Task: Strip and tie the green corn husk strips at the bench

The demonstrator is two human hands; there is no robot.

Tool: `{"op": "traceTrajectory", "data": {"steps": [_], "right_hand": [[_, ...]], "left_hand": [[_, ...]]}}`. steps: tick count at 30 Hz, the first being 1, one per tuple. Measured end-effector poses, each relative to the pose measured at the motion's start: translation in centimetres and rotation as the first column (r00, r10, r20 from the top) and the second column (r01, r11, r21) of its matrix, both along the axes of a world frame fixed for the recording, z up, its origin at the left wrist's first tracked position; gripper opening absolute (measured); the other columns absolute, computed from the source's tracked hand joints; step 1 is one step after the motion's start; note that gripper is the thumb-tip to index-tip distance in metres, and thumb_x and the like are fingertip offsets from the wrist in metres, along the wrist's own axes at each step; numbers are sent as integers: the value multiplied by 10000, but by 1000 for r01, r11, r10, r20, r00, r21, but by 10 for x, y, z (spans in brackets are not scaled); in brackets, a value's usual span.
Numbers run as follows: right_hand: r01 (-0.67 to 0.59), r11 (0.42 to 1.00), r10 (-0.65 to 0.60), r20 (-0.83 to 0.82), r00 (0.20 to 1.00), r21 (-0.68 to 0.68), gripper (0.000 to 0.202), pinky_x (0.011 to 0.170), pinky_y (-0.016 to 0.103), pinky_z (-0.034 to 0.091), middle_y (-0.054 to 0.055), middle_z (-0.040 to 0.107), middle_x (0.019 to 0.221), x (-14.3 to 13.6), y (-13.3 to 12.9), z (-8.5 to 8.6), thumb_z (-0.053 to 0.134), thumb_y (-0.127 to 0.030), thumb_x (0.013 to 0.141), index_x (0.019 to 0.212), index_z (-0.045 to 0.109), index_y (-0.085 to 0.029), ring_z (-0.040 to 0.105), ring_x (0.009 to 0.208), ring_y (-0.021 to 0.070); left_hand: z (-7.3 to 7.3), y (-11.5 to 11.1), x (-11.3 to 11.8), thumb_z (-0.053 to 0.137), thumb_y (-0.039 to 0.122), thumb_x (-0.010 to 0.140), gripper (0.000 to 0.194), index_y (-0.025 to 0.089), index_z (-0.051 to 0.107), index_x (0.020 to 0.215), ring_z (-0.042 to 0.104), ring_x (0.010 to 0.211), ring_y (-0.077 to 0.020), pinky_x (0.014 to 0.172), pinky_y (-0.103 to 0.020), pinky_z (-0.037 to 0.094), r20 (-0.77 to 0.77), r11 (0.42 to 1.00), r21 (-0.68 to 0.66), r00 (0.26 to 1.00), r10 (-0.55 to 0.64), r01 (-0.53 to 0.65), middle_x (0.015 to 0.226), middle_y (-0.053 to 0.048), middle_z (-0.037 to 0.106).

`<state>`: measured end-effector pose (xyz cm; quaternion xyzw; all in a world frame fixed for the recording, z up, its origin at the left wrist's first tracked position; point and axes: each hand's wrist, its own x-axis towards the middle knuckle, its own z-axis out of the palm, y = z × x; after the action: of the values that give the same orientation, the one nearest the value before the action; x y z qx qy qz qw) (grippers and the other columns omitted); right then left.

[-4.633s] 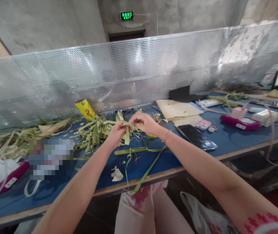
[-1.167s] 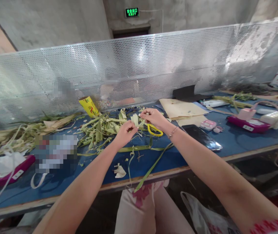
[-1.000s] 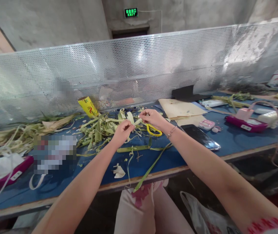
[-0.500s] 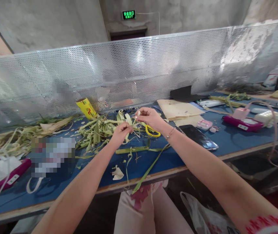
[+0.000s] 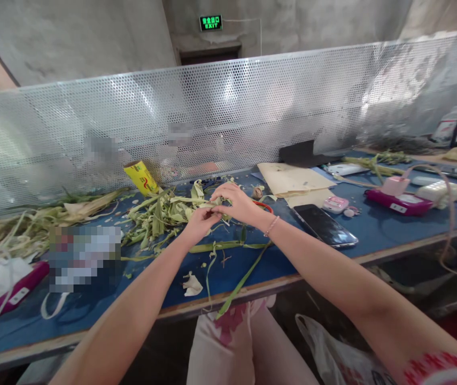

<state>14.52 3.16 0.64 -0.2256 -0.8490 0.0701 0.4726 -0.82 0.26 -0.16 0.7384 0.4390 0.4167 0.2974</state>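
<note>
Over the front of a pile of pale green plant leaves and stalks [image 5: 156, 214], my two hands meet. My left hand [image 5: 202, 224] is closed in a pinch, its fingertips touching those of the other hand. My right hand [image 5: 238, 205] arches above with curled fingers, thumb and fingertips closed at the same spot. Between them is a pale leaf strip, almost wholly hidden by the fingers. Part of a red loop [image 5: 265, 206] shows just behind the right wrist. A long green leaf [image 5: 242, 283] hangs over the table edge below.
A yellow box [image 5: 142, 177] leans by the perforated metal screen [image 5: 228, 117]. To the right are brown paper [image 5: 294, 179], a phone [image 5: 324, 224] and a magenta power strip [image 5: 399, 202] with cables. Dry husks [image 5: 7, 232] and another magenta strip [image 5: 9, 302] lie left.
My hands have come together, the right moving left and over the left fingertips. The leaf strip is now covered by the fingers. The yellow loop is out of sight; a red one shows.
</note>
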Motion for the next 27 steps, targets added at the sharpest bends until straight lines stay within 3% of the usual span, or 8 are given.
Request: {"op": "traceTrajectory", "data": {"steps": [4, 6, 8, 11, 14, 18, 22, 27], "right_hand": [[-43, 998, 43, -14, 999, -45, 132, 790, 308, 413, 69, 584, 919, -1, 1, -1, 523, -251, 774, 843, 595, -164, 522, 878, 157], [-77, 997, 77, 2, 997, -3, 153, 806, 309, 414, 72, 588, 914, -2, 0, -1, 469, -213, 803, 864, 600, -162, 522, 882, 153], [-95, 993, 92, 52, 994, 65, 240, 853, 335, 399, 86, 582, 954, -3, -1, -3, 394, -143, 818, 955, 590, -157, 508, 922, 160], [-65, 988, 46, 138, 989, 138, 396, 902, 392, 372, 112, 540, 1063, -5, -3, -6, 343, -72, 787, 1138, 507, -151, 469, 996, 183], [-25, 983, -11, 191, 982, 182, 468, 920, 423, 360, 139, 508, 1102, -7, -7, -8, 366, -80, 761, 1222, 434, -122, 448, 1027, 206], [-23, 980, -18, 201, 979, 196, 428, 964, 441, 323, 143, 490, 1159, -10, -12, -6, 319, -127, 812, 1225, 432, -134, 406, 1115, 213], [-37, 987, 10, 166, 986, 157, 377, 986, 433, 304, 128, 478, 1190, -9, -15, -4, 307, -160, 835, 1185, 447, -150, 392, 1144, 203], [-40, 999, 40, 17, 999, 9, 279, 894, 335, 381, 119, 507, 1016, -6, -19, -1, 295, -141, 822, 1019, 492, -131, 468, 980, 162]], "left_hand": [[-6, 7, -1, 546, 433, 678, 291, 145, 584, 671, 510, 663, -125, 602, -265, 433, 349, 994, -52, 934, -72, 96, 696, -29, 562], [-8, 8, -1, 493, 513, 700, 383, 142, 586, 707, 503, 651, -120, 601, -272, 443, 425, 993, -77, 904, -44, 85, 716, -42, 567], [-7, 7, -1, 482, 536, 701, 407, 140, 566, 660, 480, 615, -111, 593, -270, 435, 365, 998, -48, 931, -25, 45, 664, -31, 542], [-2, -1, 1, 565, 502, 649, 367, 140, 532, 597, 454, 595, -107, 578, -259, 405, 124, 998, 56, 992, -22, 15, 629, -15, 506], [4, -9, 5, 611, 464, 617, 339, 144, 554, 711, 473, 629, -119, 592, -260, 402, 10, 993, 116, 1000, -16, 15, 700, -19, 535], [4, -10, 9, 486, 504, 712, 359, 151, 553, 712, 512, 713, -152, 675, -286, 425, 52, 989, 130, 997, 64, -70, 735, -44, 573], [-2, -2, 7, 401, 485, 774, 372, 153, 555, 840, 533, 798, -164, 750, -298, 438, 201, 996, 93, 980, -17, -2, 809, -57, 589], [-2, 1, 3, 419, 406, 776, 274, 164, 508, 682, 495, 664, -140, 643, -285, 438, 178, 996, 86, 984, 5, -20, 691, -29, 510]]}}
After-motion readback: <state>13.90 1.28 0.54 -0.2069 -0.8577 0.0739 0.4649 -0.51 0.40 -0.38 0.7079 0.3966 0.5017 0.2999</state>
